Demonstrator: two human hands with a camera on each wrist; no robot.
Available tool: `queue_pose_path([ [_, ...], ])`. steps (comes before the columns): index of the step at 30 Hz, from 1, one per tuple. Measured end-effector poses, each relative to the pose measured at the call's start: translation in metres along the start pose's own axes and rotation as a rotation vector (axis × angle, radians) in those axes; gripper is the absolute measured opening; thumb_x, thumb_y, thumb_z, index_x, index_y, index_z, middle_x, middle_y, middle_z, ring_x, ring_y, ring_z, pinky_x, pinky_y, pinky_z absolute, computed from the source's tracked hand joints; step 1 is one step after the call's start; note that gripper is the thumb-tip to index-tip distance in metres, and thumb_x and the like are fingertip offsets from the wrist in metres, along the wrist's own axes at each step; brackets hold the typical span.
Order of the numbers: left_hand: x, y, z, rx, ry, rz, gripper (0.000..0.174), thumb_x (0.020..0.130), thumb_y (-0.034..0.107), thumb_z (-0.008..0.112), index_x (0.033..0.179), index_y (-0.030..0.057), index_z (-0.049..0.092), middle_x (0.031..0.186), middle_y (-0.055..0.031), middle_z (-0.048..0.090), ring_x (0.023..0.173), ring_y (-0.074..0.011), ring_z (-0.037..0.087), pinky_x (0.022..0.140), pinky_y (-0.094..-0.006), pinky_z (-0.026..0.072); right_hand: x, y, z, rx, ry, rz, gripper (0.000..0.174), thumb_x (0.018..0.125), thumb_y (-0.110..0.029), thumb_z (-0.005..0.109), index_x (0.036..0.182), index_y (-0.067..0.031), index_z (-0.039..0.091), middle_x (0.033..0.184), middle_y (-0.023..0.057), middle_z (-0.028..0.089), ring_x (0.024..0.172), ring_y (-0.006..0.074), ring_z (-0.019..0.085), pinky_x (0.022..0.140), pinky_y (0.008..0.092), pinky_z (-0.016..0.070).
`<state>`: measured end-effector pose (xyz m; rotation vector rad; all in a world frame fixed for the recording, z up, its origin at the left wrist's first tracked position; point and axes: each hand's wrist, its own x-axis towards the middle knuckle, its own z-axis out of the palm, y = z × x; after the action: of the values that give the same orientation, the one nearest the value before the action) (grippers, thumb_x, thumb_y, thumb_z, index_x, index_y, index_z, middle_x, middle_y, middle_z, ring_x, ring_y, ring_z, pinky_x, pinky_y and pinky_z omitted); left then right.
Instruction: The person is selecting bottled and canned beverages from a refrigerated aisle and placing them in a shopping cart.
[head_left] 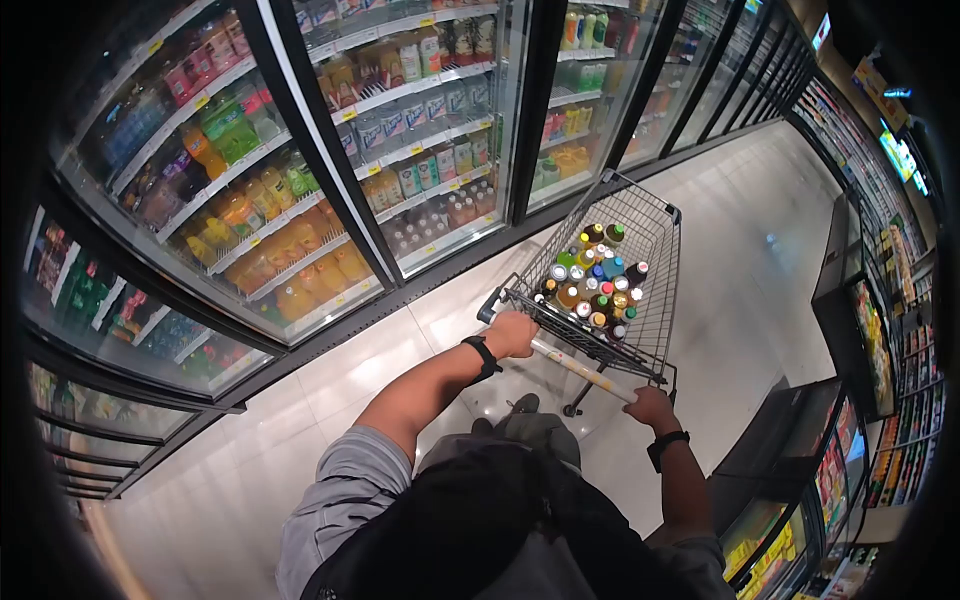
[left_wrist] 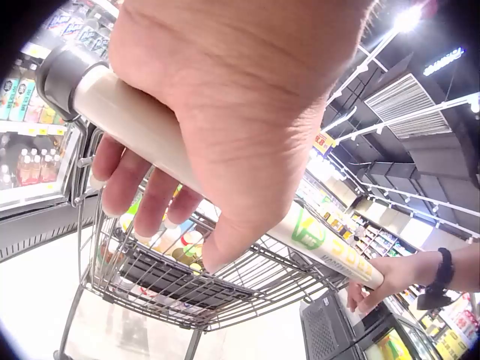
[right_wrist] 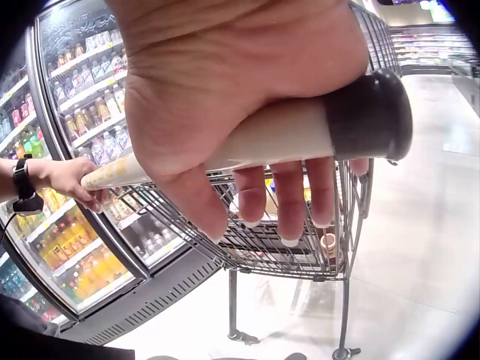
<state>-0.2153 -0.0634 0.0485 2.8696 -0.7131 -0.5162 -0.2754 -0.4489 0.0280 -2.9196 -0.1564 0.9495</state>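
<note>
In the head view a wire shopping cart (head_left: 655,228) stands in front of the person, its basket partly filled with several bottles (head_left: 605,290) whose coloured caps face up. My left hand (head_left: 512,335) grips the pale cart handle (head_left: 578,367) near its left end. Toward the opposite end, my right hand (head_left: 652,408) holds the same bar. Seen from the left wrist, the fingers (left_wrist: 154,199) drape round the bar, which carries green and yellow print. The right wrist view shows the fingers (right_wrist: 289,202) bent over the handle beside its dark end cap (right_wrist: 371,116).
Tall glass-door drink coolers (head_left: 420,130) line the left side, close to the cart. Low display freezers (head_left: 790,480) and stocked shelves (head_left: 910,370) stand on the right. A pale tiled floor (head_left: 750,240) runs between them.
</note>
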Motion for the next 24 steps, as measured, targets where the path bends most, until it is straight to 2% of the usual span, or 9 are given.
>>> queue_pose_path([
  [2, 0.005, -0.002, 0.005, -0.022, 0.065, 0.026, 0.034, 0.071, 0.034, 0.073, 0.094, 0.0089, 0.074, 0.083, -0.0152, 0.073, 0.082, -0.0355, 0.071, 0.073, -0.0472, 0.0561, 0.003, 0.006, 0.006, 0.01, 0.036, -0.025, 0.047, 0.07, -0.042, 0.075, 0.106, -0.0122, 0.077, 0.105, 0.0147, 0.073, 0.1, 0.0341, 0.07, 0.09, 0.0442, 0.0563],
  [6, 0.019, -0.008, 0.016, -0.003, 0.049, 0.088, 0.034, 0.072, 0.036, 0.073, 0.091, 0.0077, 0.075, 0.081, -0.0157, 0.073, 0.083, -0.0353, 0.071, 0.072, -0.0478, 0.0556, 0.005, 0.006, 0.0, 0.019, 0.012, 0.004, 0.046, 0.071, -0.042, 0.075, 0.106, -0.0124, 0.077, 0.106, 0.0143, 0.073, 0.1, 0.034, 0.07, 0.089, 0.0441, 0.0564],
  [8, 0.022, -0.012, 0.019, 0.023, 0.165, 0.162, 0.032, 0.071, 0.035, 0.072, 0.083, 0.0056, 0.075, 0.077, -0.0171, 0.071, 0.079, -0.0363, 0.071, 0.071, -0.0476, 0.0551, 0.006, 0.005, -0.001, 0.03, 0.024, 0.027, 0.045, 0.07, -0.041, 0.075, 0.106, -0.013, 0.077, 0.106, 0.0144, 0.073, 0.1, 0.0338, 0.07, 0.089, 0.0438, 0.0564],
  [9, 0.022, -0.011, 0.017, 0.023, 0.16, 0.166, 0.032, 0.071, 0.035, 0.072, 0.083, 0.0056, 0.075, 0.077, -0.0171, 0.071, 0.079, -0.0363, 0.071, 0.071, -0.0476, 0.0551, 0.009, 0.008, 0.002, 0.034, 0.022, 0.031, 0.045, 0.07, -0.041, 0.075, 0.106, -0.013, 0.077, 0.106, 0.0144, 0.073, 0.1, 0.0338, 0.07, 0.089, 0.0438, 0.0564],
  [11, 0.024, -0.008, 0.011, -0.092, 0.138, 0.107, 0.028, 0.07, 0.031, 0.07, 0.077, 0.0039, 0.074, 0.073, -0.0187, 0.07, 0.075, -0.0377, 0.07, 0.069, -0.0472, 0.0548, 0.016, 0.017, 0.01, 0.068, 0.098, 0.003, 0.04, 0.068, -0.042, 0.077, 0.096, -0.0128, 0.078, 0.092, 0.0153, 0.073, 0.092, 0.0359, 0.07, 0.086, 0.0453, 0.0564],
  [12, 0.027, -0.008, 0.01, -0.092, 0.133, 0.111, 0.028, 0.07, 0.031, 0.07, 0.077, 0.0039, 0.074, 0.073, -0.0187, 0.07, 0.075, -0.0377, 0.07, 0.069, -0.0472, 0.0548, 0.02, 0.02, 0.012, 0.072, 0.095, 0.007, 0.04, 0.068, -0.042, 0.077, 0.096, -0.0128, 0.078, 0.092, 0.0153, 0.073, 0.092, 0.0359, 0.07, 0.086, 0.0453, 0.0564],
  [15, 0.04, -0.005, 0.006, -0.098, 0.157, 0.118, 0.023, 0.068, 0.027, 0.069, 0.072, 0.0042, 0.073, 0.071, -0.0194, 0.069, 0.071, -0.0391, 0.069, 0.069, -0.0471, 0.0548, 0.028, 0.028, 0.006, 0.059, 0.18, -0.005, 0.038, 0.068, -0.039, 0.076, 0.095, -0.0124, 0.078, 0.093, 0.0142, 0.073, 0.092, 0.0353, 0.07, 0.085, 0.0447, 0.0566],
  [17, 0.049, -0.001, -0.002, -0.1, 0.148, 0.125, 0.021, 0.067, 0.025, 0.068, 0.072, 0.0046, 0.073, 0.071, -0.0191, 0.069, 0.071, -0.039, 0.069, 0.069, -0.0479, 0.0548, 0.03, 0.029, -0.011, 0.063, 0.067, 0.067, 0.047, 0.068, -0.033, 0.071, 0.109, -0.0117, 0.077, 0.106, 0.0138, 0.073, 0.1, 0.0337, 0.07, 0.091, 0.0426, 0.0557],
  [24, 0.095, 0.007, -0.015, -0.082, 0.148, 0.108, 0.018, 0.067, 0.023, 0.067, 0.07, 0.0054, 0.073, 0.072, -0.0181, 0.069, 0.072, -0.0376, 0.069, 0.069, -0.0465, 0.0563, 0.055, 0.057, -0.033, 0.066, 0.161, 0.097, 0.045, 0.069, -0.03, 0.069, 0.11, -0.0129, 0.076, 0.11, 0.0128, 0.072, 0.104, 0.032, 0.069, 0.092, 0.0421, 0.0553],
])
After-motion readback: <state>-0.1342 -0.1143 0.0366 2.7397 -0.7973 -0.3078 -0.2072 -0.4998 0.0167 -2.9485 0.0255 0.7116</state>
